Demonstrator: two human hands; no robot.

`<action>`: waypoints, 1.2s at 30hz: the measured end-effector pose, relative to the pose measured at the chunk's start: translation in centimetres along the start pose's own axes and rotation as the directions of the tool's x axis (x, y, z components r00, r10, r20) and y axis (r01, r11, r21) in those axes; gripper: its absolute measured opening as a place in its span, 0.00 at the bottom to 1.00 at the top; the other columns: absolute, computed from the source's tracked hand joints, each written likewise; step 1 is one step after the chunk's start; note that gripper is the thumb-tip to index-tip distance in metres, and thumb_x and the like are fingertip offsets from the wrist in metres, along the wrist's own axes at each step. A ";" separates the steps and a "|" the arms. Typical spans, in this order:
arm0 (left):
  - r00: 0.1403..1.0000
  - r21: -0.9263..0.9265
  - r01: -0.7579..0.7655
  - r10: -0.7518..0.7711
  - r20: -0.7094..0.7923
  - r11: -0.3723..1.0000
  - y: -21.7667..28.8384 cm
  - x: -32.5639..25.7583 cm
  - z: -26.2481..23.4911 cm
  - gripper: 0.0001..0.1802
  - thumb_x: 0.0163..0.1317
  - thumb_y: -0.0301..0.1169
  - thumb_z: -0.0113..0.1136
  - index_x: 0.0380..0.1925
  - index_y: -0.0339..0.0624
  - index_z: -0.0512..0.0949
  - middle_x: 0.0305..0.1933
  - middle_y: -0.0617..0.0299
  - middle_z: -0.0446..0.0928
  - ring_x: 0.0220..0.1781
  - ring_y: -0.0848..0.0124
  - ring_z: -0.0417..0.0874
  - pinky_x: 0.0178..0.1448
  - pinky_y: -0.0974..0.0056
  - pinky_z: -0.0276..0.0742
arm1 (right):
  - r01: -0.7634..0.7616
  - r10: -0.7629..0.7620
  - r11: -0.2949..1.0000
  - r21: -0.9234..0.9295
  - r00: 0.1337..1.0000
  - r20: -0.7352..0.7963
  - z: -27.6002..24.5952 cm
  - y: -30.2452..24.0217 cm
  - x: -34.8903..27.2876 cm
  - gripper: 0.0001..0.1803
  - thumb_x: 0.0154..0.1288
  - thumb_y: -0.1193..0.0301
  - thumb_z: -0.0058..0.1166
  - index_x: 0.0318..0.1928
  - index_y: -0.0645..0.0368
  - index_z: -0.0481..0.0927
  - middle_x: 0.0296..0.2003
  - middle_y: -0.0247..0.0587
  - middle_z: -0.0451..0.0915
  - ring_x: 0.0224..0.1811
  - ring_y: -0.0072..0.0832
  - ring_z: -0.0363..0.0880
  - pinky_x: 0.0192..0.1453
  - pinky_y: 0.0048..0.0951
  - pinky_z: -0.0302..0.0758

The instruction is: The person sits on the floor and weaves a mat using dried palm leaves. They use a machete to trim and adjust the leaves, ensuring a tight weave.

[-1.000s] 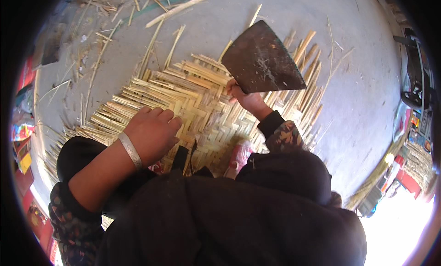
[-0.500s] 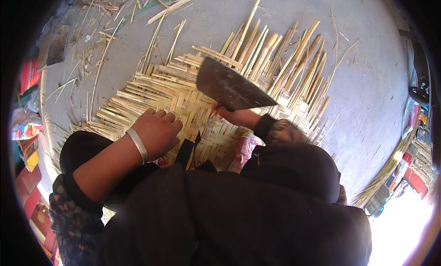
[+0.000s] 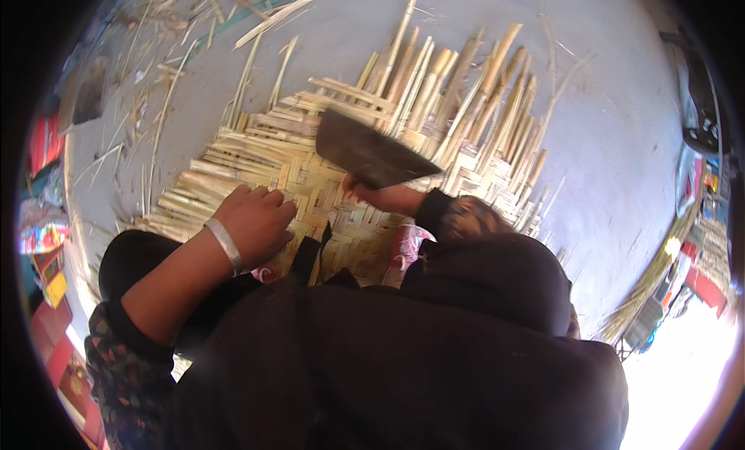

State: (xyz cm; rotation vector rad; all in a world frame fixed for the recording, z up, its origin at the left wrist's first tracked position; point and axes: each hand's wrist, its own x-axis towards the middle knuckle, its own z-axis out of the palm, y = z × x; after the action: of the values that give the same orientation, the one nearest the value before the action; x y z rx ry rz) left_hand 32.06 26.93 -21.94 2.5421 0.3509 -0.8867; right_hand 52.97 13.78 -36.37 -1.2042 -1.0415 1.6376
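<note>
A cleaver (image 3: 372, 151) with a broad, dark, nearly rectangular blade is held in my right hand (image 3: 380, 198), slanting above the woven mat. Its handle is mostly hidden in my fingers, and the blade is blurred. The mat (image 3: 310, 174) is woven from pale split reed strips, with loose ends (image 3: 458, 93) sticking out at the far side and to the left. My left hand (image 3: 252, 221), wearing a pale band at the wrist, is curled over the mat's near left part. Its fingertips are hidden, so I cannot tell what they hold.
Loose strips and scraps (image 3: 167, 100) litter the grey floor at far left, beside a dark flat piece (image 3: 87, 91). A bundle of long stalks (image 3: 648, 275) lies at the right. Pink-patterned shoes (image 3: 407, 244) rest on the mat's near edge. Red and yellow goods line the left wall.
The cleaver and my right hand appear slightly left and lower in the picture. The whole scene has shifted left too. My left hand keeps its curled pose over the mat.
</note>
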 end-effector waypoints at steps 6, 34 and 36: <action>0.997 -0.007 0.049 -0.049 0.054 0.999 -0.4 0.8 -0.7 0.20 0.56 0.39 0.62 0.46 0.42 0.77 0.43 0.54 0.78 0.48 0.54 0.78 0.52 0.52 0.72 | 0.254 -0.247 0.929 -0.270 0.967 0.062 0.3 5.7 -0.1 0.12 0.59 0.71 0.56 0.44 0.58 0.79 0.33 0.45 0.80 0.37 0.38 0.79 0.45 0.37 0.75; 0.957 -0.375 0.011 -0.118 -0.265 0.927 -6.9 12.8 -3.5 0.13 0.64 0.35 0.58 0.42 0.36 0.76 0.38 0.55 0.81 0.40 0.66 0.82 0.46 0.63 0.77 | -0.201 0.115 0.271 -0.942 0.978 -0.175 -7.9 -2.1 -11.3 0.24 0.66 0.63 0.47 0.62 0.51 0.68 0.31 0.47 0.81 0.27 0.45 0.82 0.27 0.48 0.73; 0.958 -0.470 0.029 -0.159 -0.238 0.882 -7.0 13.9 -3.8 0.13 0.65 0.35 0.57 0.42 0.37 0.76 0.37 0.56 0.81 0.41 0.67 0.82 0.47 0.63 0.77 | -0.196 0.149 0.234 -0.952 0.975 -0.164 -8.5 -2.2 -11.4 0.23 0.66 0.60 0.48 0.60 0.51 0.70 0.26 0.44 0.81 0.25 0.44 0.81 0.27 0.47 0.73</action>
State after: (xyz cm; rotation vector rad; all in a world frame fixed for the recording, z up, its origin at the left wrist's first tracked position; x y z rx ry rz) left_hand 42.18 36.14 -30.30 2.2023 0.6887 -0.4133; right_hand 63.73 4.97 -32.80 -2.2019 -2.1194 0.9472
